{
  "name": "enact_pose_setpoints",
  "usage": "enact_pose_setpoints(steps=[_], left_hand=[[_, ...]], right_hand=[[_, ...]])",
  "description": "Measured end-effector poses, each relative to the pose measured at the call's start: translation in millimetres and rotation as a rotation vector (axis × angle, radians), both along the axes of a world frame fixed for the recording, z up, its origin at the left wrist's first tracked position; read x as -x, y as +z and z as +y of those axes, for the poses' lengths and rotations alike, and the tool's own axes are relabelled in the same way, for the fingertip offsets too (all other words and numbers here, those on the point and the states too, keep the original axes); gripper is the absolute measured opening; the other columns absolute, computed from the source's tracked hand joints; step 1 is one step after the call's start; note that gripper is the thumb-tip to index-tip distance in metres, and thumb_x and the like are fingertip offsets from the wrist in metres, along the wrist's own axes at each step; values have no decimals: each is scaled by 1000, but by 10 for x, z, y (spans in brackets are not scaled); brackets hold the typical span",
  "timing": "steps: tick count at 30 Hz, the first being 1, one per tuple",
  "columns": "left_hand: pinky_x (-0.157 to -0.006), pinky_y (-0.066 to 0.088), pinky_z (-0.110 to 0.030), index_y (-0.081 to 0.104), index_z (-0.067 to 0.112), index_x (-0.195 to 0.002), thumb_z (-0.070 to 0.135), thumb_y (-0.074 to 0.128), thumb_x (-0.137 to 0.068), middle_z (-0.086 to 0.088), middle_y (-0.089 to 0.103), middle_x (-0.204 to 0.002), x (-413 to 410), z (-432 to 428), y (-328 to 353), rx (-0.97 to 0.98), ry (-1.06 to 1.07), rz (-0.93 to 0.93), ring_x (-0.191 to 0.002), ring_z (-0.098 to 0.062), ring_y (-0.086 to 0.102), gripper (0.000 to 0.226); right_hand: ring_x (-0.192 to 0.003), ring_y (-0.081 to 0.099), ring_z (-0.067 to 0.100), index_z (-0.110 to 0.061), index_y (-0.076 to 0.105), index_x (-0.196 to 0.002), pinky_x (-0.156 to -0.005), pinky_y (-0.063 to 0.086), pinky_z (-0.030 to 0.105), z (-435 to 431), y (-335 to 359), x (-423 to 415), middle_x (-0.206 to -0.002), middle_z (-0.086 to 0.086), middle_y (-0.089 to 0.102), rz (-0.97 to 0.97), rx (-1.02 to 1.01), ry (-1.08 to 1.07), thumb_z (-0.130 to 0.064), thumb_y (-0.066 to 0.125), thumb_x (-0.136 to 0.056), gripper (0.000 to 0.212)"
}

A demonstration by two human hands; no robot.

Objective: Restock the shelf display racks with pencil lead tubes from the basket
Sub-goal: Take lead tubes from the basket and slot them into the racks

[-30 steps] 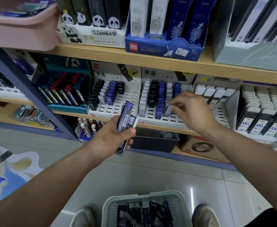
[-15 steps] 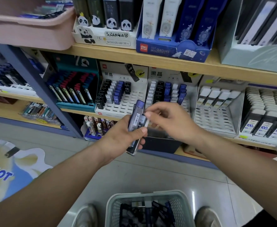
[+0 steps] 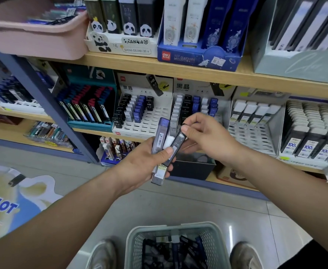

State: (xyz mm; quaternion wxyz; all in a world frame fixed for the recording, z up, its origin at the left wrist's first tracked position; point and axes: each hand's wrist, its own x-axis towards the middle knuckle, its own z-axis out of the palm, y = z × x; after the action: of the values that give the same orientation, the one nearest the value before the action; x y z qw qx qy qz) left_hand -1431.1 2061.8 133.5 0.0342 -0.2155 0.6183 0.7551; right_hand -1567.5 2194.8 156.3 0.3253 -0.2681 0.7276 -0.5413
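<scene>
My left hand (image 3: 141,164) grips a small bundle of pencil lead tubes (image 3: 159,140) in front of the shelf, a blue-capped one at the front. My right hand (image 3: 205,136) pinches the top of one dark tube (image 3: 175,146) that still sits in that bundle. Behind the hands stand two white slotted display racks, the left rack (image 3: 151,123) and the right rack (image 3: 223,113), each partly filled with black, white and blue tubes. A pale green basket (image 3: 134,241) holding several more tubes sits on the floor between my shoes.
A third rack (image 3: 256,133) with white-capped tubes and a grey tray of tubes (image 3: 310,136) stand to the right. A pink bin (image 3: 33,35), panda box and blue Deli box sit on the upper shelf. A blue upright post (image 3: 42,105) runs down at left.
My right hand came back from the right rack to my left hand and took hold of a dark tube in the bundle. The view shifted slightly rightward.
</scene>
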Motion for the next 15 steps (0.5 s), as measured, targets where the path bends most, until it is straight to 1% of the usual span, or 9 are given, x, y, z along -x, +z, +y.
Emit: enact_pose_setpoints(steps=[3,5,9,12,13,15], left_hand=[[-64,56,-29,56,10,-122,18,57,-100,-4,62,-87,-4,-2,-6,21,10,-11,-69,-13,63,24],[-61,55,-29,56,12,-122,17,59,-99,-2,63,-86,-4,-7,-15,35,19,-22,-69,-13,63,23],[-59,53,-28,58,15,-119,16,61,-98,0,63,-85,14,-23,-27,121,27,-25,-70,-13,63,21],[-57,52,-26,59,17,-117,18,62,-98,2,64,-83,22,-14,-12,137,3,-26,-68,-11,63,19],[-57,52,-25,59,17,-116,18,62,-98,3,64,-82,21,1,-6,130,-6,-26,-68,-11,63,19],[-59,52,-27,58,14,-117,16,63,-97,3,67,-84,27,25,0,129,-16,-18,-67,-10,62,21]], right_hand=[[-60,68,16,-10,57,-96,-57,56,30,51,16,52,-71,1,69,26,44,-43,-11,60,-97,3],[-58,66,16,-7,59,-99,-55,56,29,82,40,77,-69,4,68,24,85,-79,-8,63,-95,5],[-61,69,20,-7,62,-100,-56,57,29,166,93,131,-73,9,70,21,141,-92,-7,67,-92,10],[-67,70,22,-9,59,-104,-63,59,31,209,122,150,-89,18,72,-50,168,-14,-5,61,-95,10],[-68,68,22,-9,57,-105,-66,59,32,213,126,151,-94,19,72,-83,185,14,-4,58,-96,10],[-69,64,22,-8,56,-104,-69,57,34,213,128,144,-95,16,71,-143,218,38,-1,53,-98,9]])
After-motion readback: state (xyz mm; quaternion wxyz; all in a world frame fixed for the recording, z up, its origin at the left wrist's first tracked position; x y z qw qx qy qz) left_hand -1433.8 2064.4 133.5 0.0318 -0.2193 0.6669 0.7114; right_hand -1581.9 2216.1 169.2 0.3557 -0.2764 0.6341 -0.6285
